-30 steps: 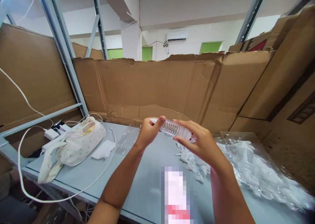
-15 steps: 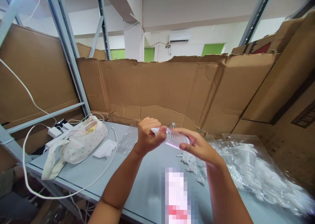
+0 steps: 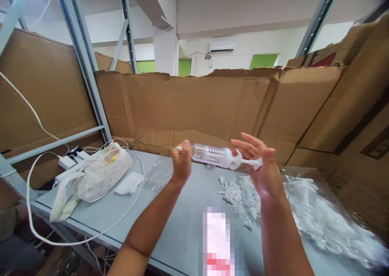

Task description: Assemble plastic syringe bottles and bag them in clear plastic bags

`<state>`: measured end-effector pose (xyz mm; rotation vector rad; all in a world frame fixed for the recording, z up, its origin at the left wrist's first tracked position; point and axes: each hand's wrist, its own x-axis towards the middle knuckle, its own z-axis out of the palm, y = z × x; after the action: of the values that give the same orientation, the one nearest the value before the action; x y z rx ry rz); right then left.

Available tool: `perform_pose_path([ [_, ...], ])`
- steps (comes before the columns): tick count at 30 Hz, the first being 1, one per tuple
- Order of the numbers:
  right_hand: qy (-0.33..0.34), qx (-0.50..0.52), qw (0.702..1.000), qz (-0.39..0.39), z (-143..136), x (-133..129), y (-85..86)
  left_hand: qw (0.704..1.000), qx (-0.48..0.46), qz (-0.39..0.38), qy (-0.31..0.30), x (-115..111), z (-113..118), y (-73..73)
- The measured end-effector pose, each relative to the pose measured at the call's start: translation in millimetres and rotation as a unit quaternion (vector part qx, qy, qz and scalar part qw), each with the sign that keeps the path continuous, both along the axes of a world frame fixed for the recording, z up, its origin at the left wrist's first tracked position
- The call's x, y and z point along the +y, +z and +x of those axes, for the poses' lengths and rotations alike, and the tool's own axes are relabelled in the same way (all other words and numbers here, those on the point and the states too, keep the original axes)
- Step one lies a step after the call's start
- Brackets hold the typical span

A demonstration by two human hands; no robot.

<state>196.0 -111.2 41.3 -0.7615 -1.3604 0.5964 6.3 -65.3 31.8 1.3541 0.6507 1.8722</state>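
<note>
A clear, ribbed plastic syringe (image 3: 209, 155) is held level above the table, with a white tip at its left and a white collar and plunger rod at its right. My left hand (image 3: 182, 159) is closed round the tip end. The fingers of my right hand (image 3: 263, 162) are spread, with the palm beside the rod's outer end; whether it touches is hard to tell. Below lies a heap of small white plastic parts (image 3: 232, 193). A clear ribbed piece (image 3: 249, 191) lies to their right.
Bags of clear and white plastic parts (image 3: 328, 215) cover the table's right side. At left are a patterned cloth pouch (image 3: 101, 173), white paper (image 3: 130, 183), a plastic bag (image 3: 158, 174), a power strip (image 3: 65, 171) and a looping white cable (image 3: 100, 232). Cardboard (image 3: 194, 106) walls the back.
The syringe now lies more level, and its white collar and rod show on the right. My right hand has let go of the barrel, moved right and spread its fingers.
</note>
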Motion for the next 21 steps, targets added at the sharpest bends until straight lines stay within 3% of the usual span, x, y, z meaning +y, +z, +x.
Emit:
perform_pose_path([
  [3, 0.033, -0.006, 0.999, 0.001, -10, -8, 2.7, 0.997, 0.032, -0.002, -0.064, -5, 14, -6.5],
  [7, 0.057, -0.084, 0.995, -0.019, 0, -24, 8.5, 0.986, 0.117, -0.03, -0.111, 0, 13, -6.9],
  [11, -0.001, -0.146, 0.989, -0.035, 14, -34, 11.9, 0.951, 0.296, -0.02, -0.09, 6, -4, -3.7],
  [15, -0.039, -0.116, 0.992, -0.012, 24, -42, 12.2, 0.899, 0.435, 0.015, -0.051, 5, -31, 4.1],
  [18, -0.071, -0.085, 0.994, 0.012, 28, -48, 12.6, 0.836, 0.549, -0.014, 0.006, 6, -60, 9.1],
  [21, -0.082, -0.041, 0.995, 0.035, 29, -52, 14.2, 0.7, 0.709, -0.077, 0.044, 11, -92, 2.8],
])
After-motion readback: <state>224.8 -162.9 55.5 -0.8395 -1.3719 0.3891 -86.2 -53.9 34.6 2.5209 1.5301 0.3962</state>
